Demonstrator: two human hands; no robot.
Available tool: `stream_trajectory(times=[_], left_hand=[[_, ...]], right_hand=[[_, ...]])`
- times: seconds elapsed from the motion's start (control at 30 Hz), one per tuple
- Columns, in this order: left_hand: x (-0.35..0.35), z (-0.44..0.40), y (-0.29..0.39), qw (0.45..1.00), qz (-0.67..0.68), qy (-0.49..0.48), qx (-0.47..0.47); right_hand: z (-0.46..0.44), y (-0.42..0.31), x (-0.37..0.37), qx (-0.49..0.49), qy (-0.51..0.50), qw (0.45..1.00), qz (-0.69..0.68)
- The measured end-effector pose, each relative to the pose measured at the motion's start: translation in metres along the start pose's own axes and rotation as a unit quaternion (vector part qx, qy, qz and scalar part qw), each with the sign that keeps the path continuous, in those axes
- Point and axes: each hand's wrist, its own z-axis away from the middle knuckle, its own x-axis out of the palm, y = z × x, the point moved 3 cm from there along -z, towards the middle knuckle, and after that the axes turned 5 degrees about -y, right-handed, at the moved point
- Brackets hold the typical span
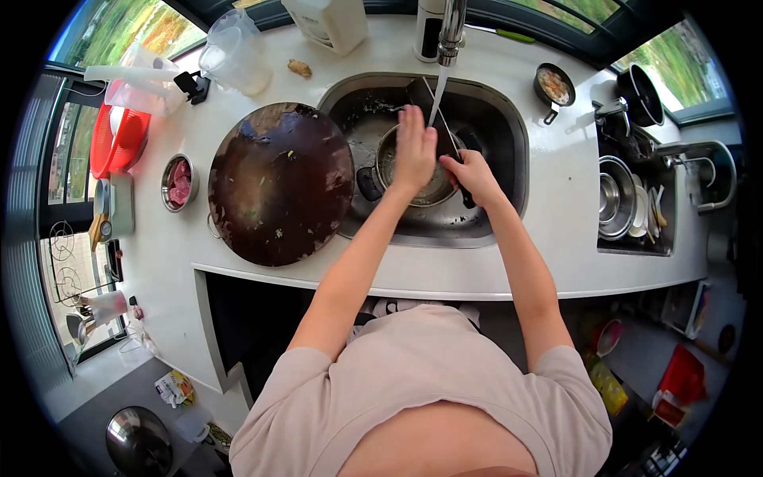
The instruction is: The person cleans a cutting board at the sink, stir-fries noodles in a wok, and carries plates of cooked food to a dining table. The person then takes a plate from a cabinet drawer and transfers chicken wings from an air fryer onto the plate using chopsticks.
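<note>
Over the sink, my right hand is wrapped round the handle of a knife with a wide dark blade. The blade points up and left, under the stream from the faucet. My left hand is held beside the blade with its fingers stretched out; whether it touches the blade is hard to tell. Below both hands a metal pot sits in the sink, partly hidden by them. A round dark cutting board with small green bits lies left of the sink.
A metal bowl of meat stands left of the board, near a red basket. Ginger and a clear pitcher are at the back. A small pan lies right of the sink, before a second basin with bowls.
</note>
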Motion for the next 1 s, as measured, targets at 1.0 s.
stream_trajectory(times=[1.0], left_hand=[[0.188,0.018,0.174,0.962,-0.255,-0.097,0.012]], right_hand=[[0.329,0.046,-0.255,-0.052,0.397,0.906,0.14]])
